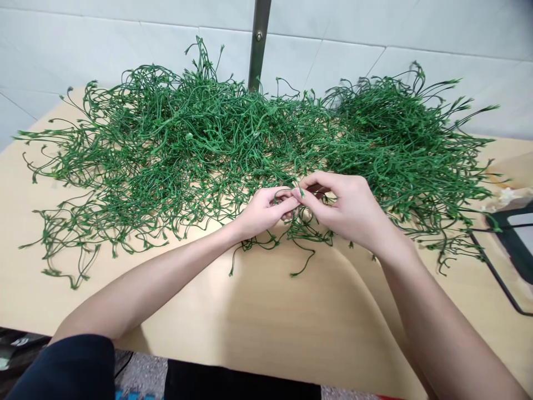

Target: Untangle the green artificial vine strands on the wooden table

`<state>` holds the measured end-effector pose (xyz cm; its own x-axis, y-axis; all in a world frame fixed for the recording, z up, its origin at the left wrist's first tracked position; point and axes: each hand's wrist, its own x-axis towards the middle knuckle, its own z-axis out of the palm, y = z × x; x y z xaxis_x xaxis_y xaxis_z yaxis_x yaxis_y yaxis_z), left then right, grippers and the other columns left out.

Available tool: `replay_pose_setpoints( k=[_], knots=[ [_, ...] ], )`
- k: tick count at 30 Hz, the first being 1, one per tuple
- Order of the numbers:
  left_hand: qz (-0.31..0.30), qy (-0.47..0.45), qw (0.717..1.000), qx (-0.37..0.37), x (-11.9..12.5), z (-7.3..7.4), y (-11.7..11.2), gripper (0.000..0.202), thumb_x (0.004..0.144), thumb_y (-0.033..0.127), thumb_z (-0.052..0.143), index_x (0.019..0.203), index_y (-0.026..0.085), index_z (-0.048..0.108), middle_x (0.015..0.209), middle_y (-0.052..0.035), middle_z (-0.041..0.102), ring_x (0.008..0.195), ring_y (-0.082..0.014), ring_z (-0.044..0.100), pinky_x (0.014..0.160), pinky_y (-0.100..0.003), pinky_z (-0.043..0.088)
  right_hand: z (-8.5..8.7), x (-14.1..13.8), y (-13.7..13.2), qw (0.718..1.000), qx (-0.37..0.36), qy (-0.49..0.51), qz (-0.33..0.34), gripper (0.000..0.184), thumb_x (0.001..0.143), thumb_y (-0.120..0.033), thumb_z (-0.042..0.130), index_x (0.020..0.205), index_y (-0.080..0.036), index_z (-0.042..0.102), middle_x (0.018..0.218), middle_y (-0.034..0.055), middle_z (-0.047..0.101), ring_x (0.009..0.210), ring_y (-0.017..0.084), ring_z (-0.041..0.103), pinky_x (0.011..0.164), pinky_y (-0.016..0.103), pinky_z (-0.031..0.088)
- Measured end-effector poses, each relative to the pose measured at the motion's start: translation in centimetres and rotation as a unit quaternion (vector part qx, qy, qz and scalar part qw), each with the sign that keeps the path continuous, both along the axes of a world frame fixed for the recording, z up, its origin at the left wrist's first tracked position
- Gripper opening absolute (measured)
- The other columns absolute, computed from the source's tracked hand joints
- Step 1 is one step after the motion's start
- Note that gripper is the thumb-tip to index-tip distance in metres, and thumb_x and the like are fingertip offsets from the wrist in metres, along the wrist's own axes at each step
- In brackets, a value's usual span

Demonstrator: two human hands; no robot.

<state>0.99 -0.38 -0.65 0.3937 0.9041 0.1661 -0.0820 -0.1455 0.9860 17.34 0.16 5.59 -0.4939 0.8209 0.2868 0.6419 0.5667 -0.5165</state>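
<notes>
Over the front edge of a wide heap of thin green plastic stems (pixel 216 128), my two hands meet with fingertips almost touching. My left hand (pixel 266 210) is closed, thumb against fingers, pinching a green stem (pixel 302 193) that curls around its fingertips. From the other side, my right hand (pixel 343 200) pinches the same stem near its small forked tip. Several loose stems (pixel 306 228) hang or lie just below my fingers. Where each stem starts and ends among the fingers is partly hidden.
The heap spreads across the back of a light wooden table (pixel 266 311), with a denser bunch (pixel 395 122) at right. A tiled wall (pixel 341 33) with a metal post (pixel 259 44) stands behind. At the right edge lie a dark object (pixel 514 239) and small white flowers (pixel 506 195).
</notes>
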Motion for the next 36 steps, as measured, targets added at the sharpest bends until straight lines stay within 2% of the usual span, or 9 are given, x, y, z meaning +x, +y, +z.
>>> replay_pose_setpoints(
  k=[13, 36],
  knots=[
    [-0.01, -0.012, 1.0, 0.0, 0.01, -0.07, 0.13, 0.024, 0.087, 0.032, 0.055, 0.073, 0.013, 0.056, 0.064, 0.002, 0.048, 0.061, -0.0089, 0.044, 0.059, -0.022, 0.038, -0.3, 0.07, 0.26, 1.0, -0.007, -0.004, 0.006, 0.008, 0.086, -0.024, 0.057, 0.081, -0.021, 0.062, 0.073, 0.002, 0.069, 0.063, 0.017, 0.063, 0.062, 0.029, 0.047],
    [-0.002, 0.013, 1.0, 0.003, -0.15, 0.16, 0.03, 0.027, 0.087, 0.034, 0.055, 0.069, 0.013, 0.055, 0.065, 0.0014, 0.049, 0.061, -0.0087, 0.045, 0.06, -0.022, 0.038, -0.31, 0.16, 0.31, 0.999, 0.006, -0.029, 0.015, 0.009, 0.086, -0.024, 0.056, 0.079, -0.022, 0.061, 0.069, 0.0002, 0.067, 0.06, 0.015, 0.06, 0.061, 0.027, 0.045]
  ],
)
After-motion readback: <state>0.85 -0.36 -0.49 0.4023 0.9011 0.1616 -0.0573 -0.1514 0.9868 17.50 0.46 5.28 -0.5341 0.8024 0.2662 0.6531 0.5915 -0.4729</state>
